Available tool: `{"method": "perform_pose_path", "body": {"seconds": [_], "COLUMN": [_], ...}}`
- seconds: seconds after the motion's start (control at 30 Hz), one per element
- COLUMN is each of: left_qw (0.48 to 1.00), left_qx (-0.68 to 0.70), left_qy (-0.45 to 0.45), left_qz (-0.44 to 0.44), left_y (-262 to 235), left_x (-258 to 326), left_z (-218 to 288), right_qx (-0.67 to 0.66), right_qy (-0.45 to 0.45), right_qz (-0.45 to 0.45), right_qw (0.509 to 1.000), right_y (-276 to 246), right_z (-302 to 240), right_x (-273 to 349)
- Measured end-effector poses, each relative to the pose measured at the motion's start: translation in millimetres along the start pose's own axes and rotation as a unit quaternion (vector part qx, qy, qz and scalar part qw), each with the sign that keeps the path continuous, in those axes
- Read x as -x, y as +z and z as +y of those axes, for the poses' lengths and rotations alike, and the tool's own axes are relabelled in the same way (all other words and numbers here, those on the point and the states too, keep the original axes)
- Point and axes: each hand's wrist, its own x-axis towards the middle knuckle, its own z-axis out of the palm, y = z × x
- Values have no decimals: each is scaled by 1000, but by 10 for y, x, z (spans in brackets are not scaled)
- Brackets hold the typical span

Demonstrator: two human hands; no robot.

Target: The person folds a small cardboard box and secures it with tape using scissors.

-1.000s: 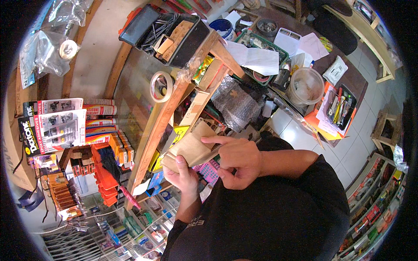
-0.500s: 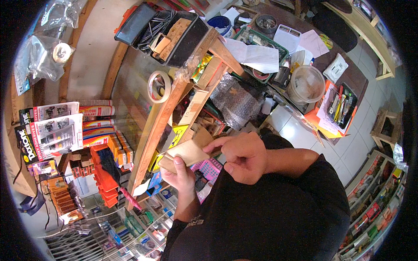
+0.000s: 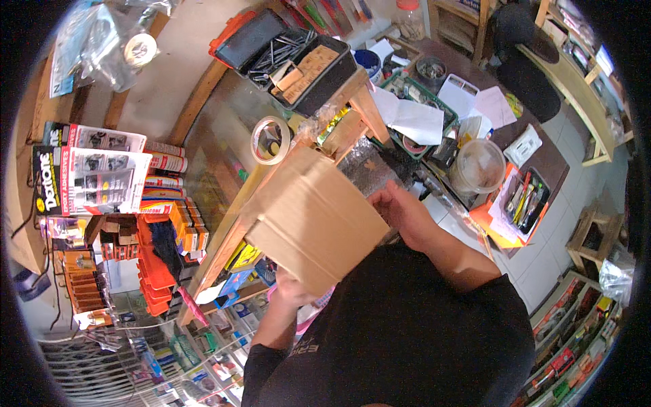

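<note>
A creased brown piece of cardboard (image 3: 319, 220) is raised in front of my chest, its broad face tilted up and a fold line crossing it near the left. My left hand (image 3: 293, 290) grips its lower left edge, the fingers partly hidden behind the sheet. At the right corner, my right hand (image 3: 399, 209) holds the edge with bent fingers, some of them out of sight. Just beyond the cardboard's top edge a roll of tape (image 3: 271, 140) lies on the glass counter top (image 3: 220, 129).
An open black toolbox (image 3: 319, 85) with nails stands on the wooden-framed counter. Behind at right, a dark table bears papers (image 3: 413, 119), a clear round tub (image 3: 478, 166) and a black tray of pens (image 3: 529, 203). Packaged adhesives (image 3: 105, 180) hang at left; a wooden stool (image 3: 595, 237) stands right.
The cardboard has been lifted and turned, so its broad face now shows. My right hand has moved from above it to its right edge. The view has shifted slightly.
</note>
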Motion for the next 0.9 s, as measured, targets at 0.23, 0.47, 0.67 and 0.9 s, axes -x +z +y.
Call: {"method": "perform_pose_path", "body": {"seconds": [0.23, 0.47, 0.67, 0.9], "left_qw": [975, 941, 938, 984], "left_qx": [-76, -146, -160, -14], "left_qy": [90, 169, 142, -71], "left_qz": [-188, -256, -273, -165], "left_y": [-124, -67, -33, -133], "left_x": [-243, -178, -93, -194], "left_z": [-23, -101, -92, 141], "right_qx": [173, 225, 105, 47], "right_qy": [-122, -177, -137, -174], "right_qz": [-105, -99, -70, 10], "right_qw": [972, 953, 982, 984], "right_y": [-53, 43, 99, 140], "right_z": [-203, -324, -274, -147], "right_x": [26, 88, 132, 211]}}
